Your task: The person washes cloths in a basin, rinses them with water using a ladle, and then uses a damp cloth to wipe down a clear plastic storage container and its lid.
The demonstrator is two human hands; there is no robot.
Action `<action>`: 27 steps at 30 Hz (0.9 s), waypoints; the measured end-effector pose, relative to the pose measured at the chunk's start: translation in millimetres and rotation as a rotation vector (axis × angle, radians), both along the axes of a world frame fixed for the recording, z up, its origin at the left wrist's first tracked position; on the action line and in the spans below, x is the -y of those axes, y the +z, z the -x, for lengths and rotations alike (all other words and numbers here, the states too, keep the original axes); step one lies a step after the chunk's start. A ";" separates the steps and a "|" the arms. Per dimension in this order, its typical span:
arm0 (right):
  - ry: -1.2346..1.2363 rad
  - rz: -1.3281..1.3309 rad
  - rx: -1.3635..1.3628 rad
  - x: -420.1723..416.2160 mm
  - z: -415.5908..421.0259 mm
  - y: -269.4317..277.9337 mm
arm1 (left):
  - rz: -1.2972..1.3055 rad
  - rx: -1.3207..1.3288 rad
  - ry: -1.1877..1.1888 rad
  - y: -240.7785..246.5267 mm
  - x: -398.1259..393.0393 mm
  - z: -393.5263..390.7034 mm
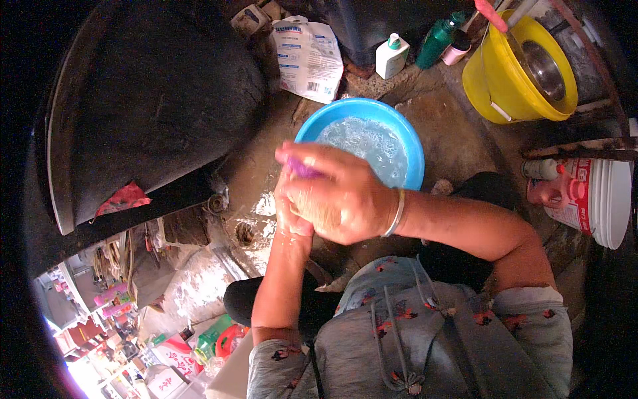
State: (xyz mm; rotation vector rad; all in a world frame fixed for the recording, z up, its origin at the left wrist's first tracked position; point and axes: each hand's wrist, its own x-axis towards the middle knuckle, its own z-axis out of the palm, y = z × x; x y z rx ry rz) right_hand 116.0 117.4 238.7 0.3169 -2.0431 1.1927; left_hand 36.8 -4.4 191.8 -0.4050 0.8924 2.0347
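Note:
My right hand, with a pale bangle at the wrist, is laid over my left hand and blurred by motion. A small purple item is pinched between the two; only part of it shows, and its kind cannot be told. Wet streaks shine on the left wrist. Just beyond the hands, a round blue plastic basin holds cloudy water with suds. The hands cover its near left rim. Most of the left fingers are hidden under the right hand.
Behind the basin stand a printed plastic pouch, a white pump bottle and a green bottle. A yellow bucket is at the far right, nearer a white tub. A large dark panel fills the left.

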 end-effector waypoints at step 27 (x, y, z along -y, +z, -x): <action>-0.023 -0.847 -0.163 91.5 -17.4 -105.8 | 0.662 -0.245 -1.121 -33.1 -37.2 16.1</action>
